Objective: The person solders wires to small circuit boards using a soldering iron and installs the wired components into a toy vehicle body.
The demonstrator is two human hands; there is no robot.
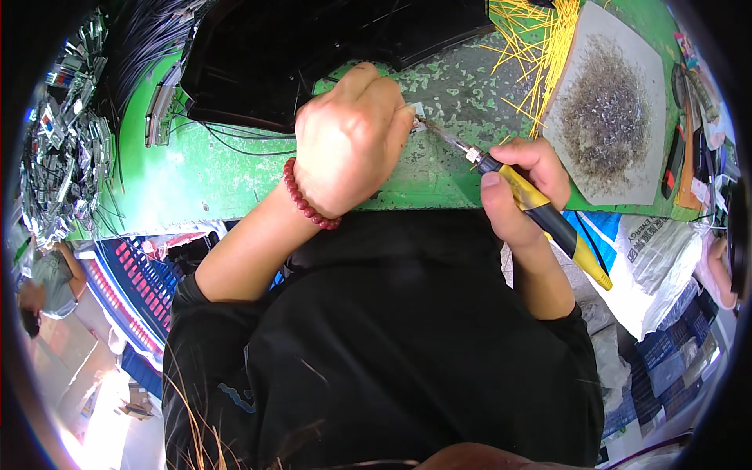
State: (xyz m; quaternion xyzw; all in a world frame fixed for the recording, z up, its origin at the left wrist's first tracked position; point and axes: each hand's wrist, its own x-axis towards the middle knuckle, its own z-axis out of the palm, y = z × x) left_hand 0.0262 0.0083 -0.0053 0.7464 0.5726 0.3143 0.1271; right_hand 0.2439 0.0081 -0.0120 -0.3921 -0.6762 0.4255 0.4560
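Observation:
My right hand (526, 184) grips a soldering iron (539, 205) by its yellow and black handle. The iron's metal tip points up and left, meeting a small pale part (418, 111) at my left fingertips. My left hand (356, 129), with red beads round its wrist, is closed with the thumb and fingers pinched on that part; the hand hides most of it. Thin black wires (235, 139) run across the green table (200, 184) toward my left hand from the left.
A large black sheet-like thing (258, 63) lies beyond my left hand. Yellow wires (548, 59) and a pale board (576, 149) with a heap of dark bits (607, 110) are on the right. Bundled small parts (63, 157) crowd the left edge, with black wires behind. A blue basket (141, 274) stands below the table.

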